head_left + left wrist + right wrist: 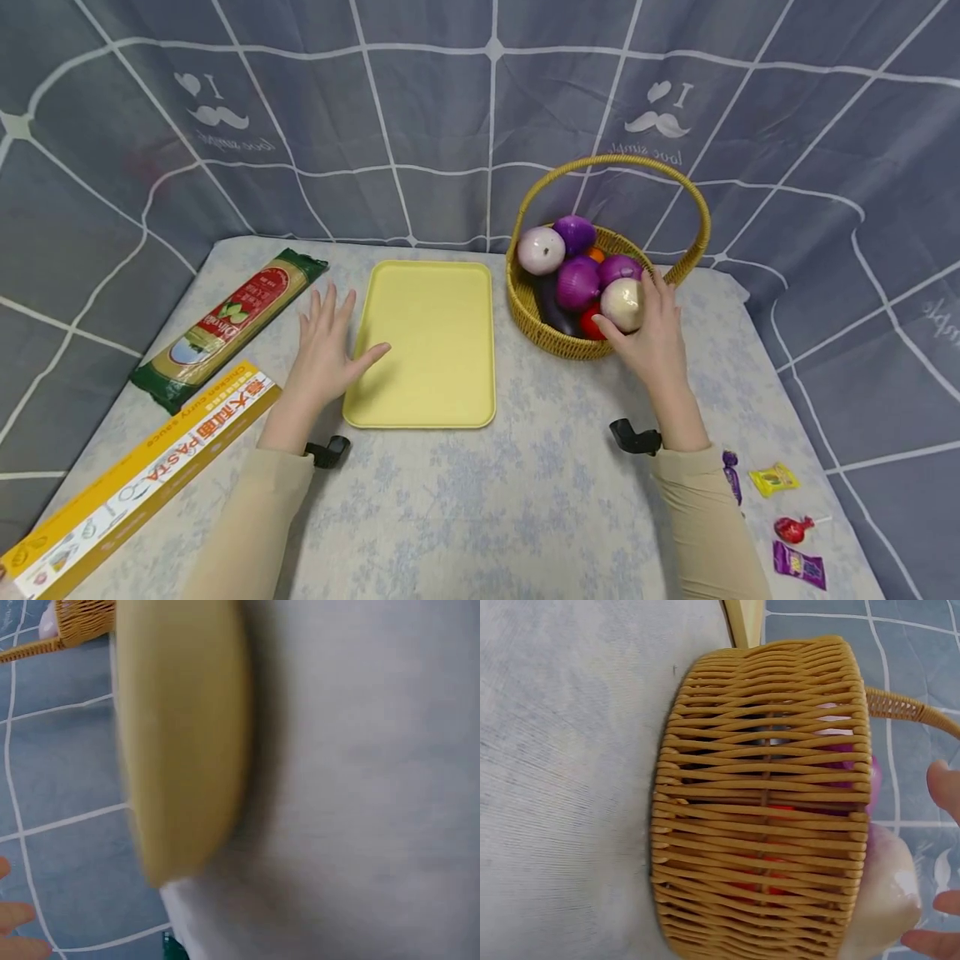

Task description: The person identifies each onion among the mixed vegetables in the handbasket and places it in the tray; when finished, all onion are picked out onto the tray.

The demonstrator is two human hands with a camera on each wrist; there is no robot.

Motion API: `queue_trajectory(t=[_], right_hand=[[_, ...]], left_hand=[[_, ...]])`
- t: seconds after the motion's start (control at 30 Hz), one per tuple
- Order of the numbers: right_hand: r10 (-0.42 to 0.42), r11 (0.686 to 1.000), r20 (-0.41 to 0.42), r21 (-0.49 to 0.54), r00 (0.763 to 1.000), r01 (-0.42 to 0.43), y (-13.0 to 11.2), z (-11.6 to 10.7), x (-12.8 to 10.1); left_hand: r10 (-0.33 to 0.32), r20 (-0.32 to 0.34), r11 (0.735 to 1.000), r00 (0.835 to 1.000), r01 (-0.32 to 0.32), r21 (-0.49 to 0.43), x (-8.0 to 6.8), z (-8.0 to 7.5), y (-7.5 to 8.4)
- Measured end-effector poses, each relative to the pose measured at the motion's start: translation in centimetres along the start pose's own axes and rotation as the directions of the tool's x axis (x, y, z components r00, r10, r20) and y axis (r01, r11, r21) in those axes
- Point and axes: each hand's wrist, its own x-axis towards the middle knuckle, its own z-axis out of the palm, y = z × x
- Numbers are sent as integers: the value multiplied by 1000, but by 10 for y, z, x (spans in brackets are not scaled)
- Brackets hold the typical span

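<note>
Floral grey tablecloth (525, 492), yellow tray (427, 333), wicker basket (555, 333), grid-patterned backdrop (450, 125)

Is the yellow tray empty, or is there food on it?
Empty. The yellow tray shows only bare surface; the left hand rests at its edge.

Long beige sleeves (697, 508), black wrist-mounted camera brackets (633, 437).

Green pasta packet (228, 327), yellow pasta box (142, 482), wrapped sweets (776, 479) and lollipop (797, 527) on floral tablecloth (517, 500)
</note>
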Motion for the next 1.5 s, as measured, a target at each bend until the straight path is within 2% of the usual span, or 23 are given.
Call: queue_trajectory(t=[0.13,0.27,0.5,0.63,0.73,0.8,0.87,1.03,1.23,1.33,1.5], right_hand=[[-3,1000,-49,27,999,4,3,3,0],[-3,999,-95,50,995,8,5,7,-1],[49,995,-98,89,994,-40,6,12,-1],[105,990,-92,108,990,-94,7,13,-2],[145,984,-87,117,986,-135,8,15,-2],[160,981,-86,122,983,-149,8,16,-1],[169,980,-86,120,982,-158,8,18,-1],[168,979,-95,128,981,-155,8,19,1],[174,974,-133,167,976,-151,4,18,0],[160,973,-137,186,977,-134,-2,17,1],[118,972,-128,219,985,-88,-23,14,2]], left_hand=[[-49,50,998,998,50,-23,-3,3,-4],[-112,111,990,988,120,-70,-6,3,-6],[-186,193,954,963,224,-199,-10,4,-10],[-242,249,916,938,305,-258,-14,6,-14],[-294,300,890,908,374,-260,-16,9,-17],[-308,321,882,895,395,-256,-17,10,-18],[-318,325,876,891,406,-258,-17,12,-19],[-334,303,870,893,415,-265,-15,15,-21],[-363,304,837,881,451,-310,-14,17,-21],[-382,308,819,871,474,-323,-14,17,-21],[-389,314,805,866,486,-342,-14,19,-17]])
